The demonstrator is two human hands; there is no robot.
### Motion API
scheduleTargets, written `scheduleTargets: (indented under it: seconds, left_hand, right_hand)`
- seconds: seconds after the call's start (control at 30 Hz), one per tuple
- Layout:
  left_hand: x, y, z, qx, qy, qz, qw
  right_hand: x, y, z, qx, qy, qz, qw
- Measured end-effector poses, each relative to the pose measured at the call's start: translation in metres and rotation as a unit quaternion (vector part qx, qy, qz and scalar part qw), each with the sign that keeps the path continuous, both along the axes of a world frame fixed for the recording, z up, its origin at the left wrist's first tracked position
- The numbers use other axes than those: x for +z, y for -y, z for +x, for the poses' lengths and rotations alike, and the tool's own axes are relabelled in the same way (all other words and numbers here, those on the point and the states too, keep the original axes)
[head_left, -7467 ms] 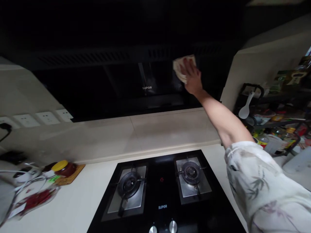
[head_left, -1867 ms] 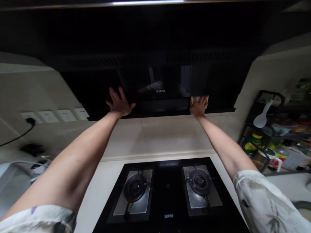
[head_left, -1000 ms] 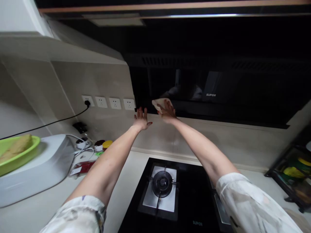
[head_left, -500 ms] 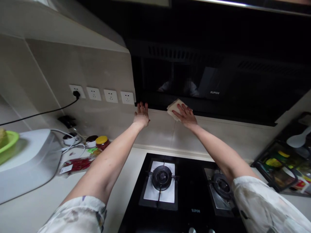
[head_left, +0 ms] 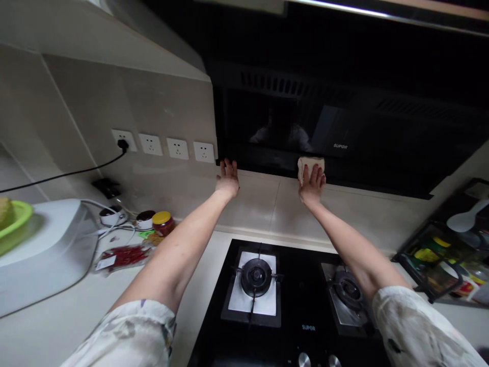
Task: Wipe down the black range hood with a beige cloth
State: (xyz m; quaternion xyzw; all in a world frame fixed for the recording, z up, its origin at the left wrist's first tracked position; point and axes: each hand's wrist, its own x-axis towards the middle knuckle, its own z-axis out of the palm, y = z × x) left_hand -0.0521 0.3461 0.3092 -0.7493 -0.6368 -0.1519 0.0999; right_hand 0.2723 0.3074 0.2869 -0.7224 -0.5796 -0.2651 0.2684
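Note:
A black range hood (head_left: 344,122) hangs on the wall above a black gas hob (head_left: 290,300). My right hand (head_left: 312,184) presses a folded beige cloth (head_left: 310,165) against the hood's lower front edge, right of centre. My left hand (head_left: 227,180) lies flat with fingers spread on the beige wall tile just under the hood's lower left corner, holding nothing.
Wall sockets (head_left: 164,147) with one black plug sit left of the hood. A white appliance (head_left: 42,250) with a green bowl (head_left: 11,216), small jars (head_left: 162,222) and a packet of red chillies (head_left: 122,255) fill the left counter. A black rack (head_left: 446,244) of bottles stands right.
My right hand slid the cloth along the hood's lower edge: leftward to the left corner, then back right over the last half second. My left hand has stayed braced on the wall.

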Motion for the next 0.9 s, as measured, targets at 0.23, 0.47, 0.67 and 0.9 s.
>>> scheduleTargets:
  seconds: [0.23,0.47,0.67,0.9]
  left_hand:
    - [-0.006,-0.008,-0.002,-0.017,0.032,0.007,0.999]
    - [-0.010,-0.012,-0.005,-0.026,0.036,0.001,0.999]
    - [-0.011,-0.016,-0.011,-0.035,0.022,0.014,0.999]
    - [-0.014,-0.024,-0.014,-0.025,0.008,0.006,1.000]
  right_hand:
    - [0.027,-0.032,-0.086,0.049,-0.001,-0.037,0.998]
    - [0.056,-0.049,-0.166,0.213,0.027,-0.153,0.964]
    - [0.060,-0.052,-0.173,0.244,0.056,-0.150,0.957]
    - [0.061,-0.042,-0.096,0.158,0.038,-0.088,0.983]
